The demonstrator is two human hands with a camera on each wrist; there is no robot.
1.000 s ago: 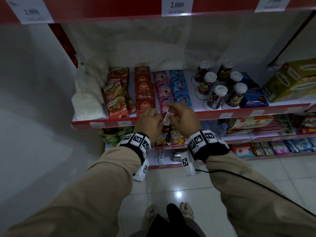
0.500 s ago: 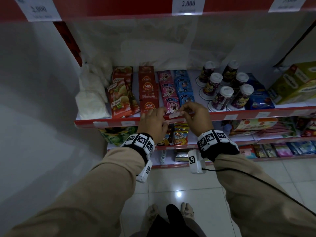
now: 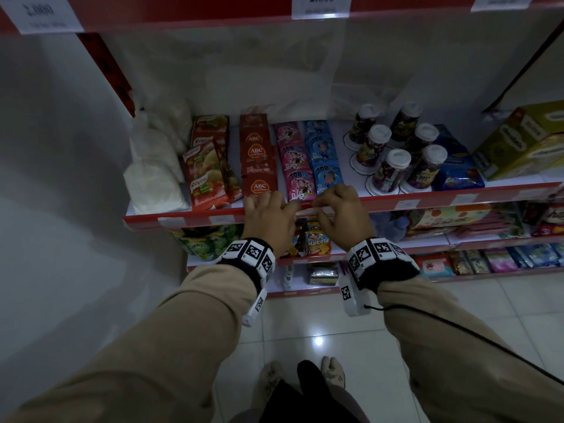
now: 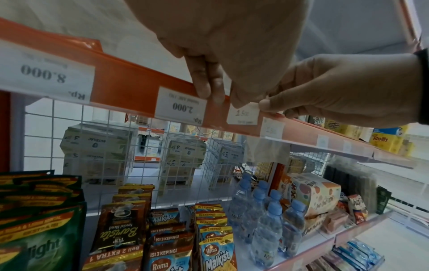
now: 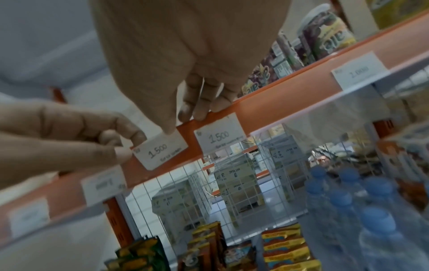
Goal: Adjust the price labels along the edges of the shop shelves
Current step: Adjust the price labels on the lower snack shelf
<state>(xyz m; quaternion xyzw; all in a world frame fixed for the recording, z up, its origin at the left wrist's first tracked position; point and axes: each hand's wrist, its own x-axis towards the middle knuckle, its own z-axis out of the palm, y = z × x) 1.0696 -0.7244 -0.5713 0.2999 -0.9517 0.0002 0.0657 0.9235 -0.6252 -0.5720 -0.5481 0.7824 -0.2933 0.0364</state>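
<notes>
A small white price label point(image 5: 160, 148) marked 1.500 lies against the red shelf edge point(image 3: 427, 203), slightly tilted. My left hand point(image 3: 270, 216) pinches its left corner between thumb and fingers point(image 5: 123, 146). My right hand point(image 3: 340, 209) holds the label's other end: the thumb point(image 5: 168, 121) presses its top right corner while the fingers point(image 5: 199, 106) curl over the rail. The left wrist view shows the same label point(image 4: 242, 114) held from both sides. From the head view the label point(image 3: 308, 210) is mostly hidden between my hands.
Along the same rail sit a second 1.500 label point(image 5: 219, 135), a 2.000 label point(image 4: 181, 107) and an 8.000 label point(image 4: 44, 75). Sachets point(image 3: 258, 157) and capped cups point(image 3: 393, 166) stand on the shelf behind. Water bottles point(image 4: 267, 210) and snack packs fill the shelf below.
Both hands have moved forward and down to the shelf edge. The label, held upright in the air a second ago, now lies along the red rail.
</notes>
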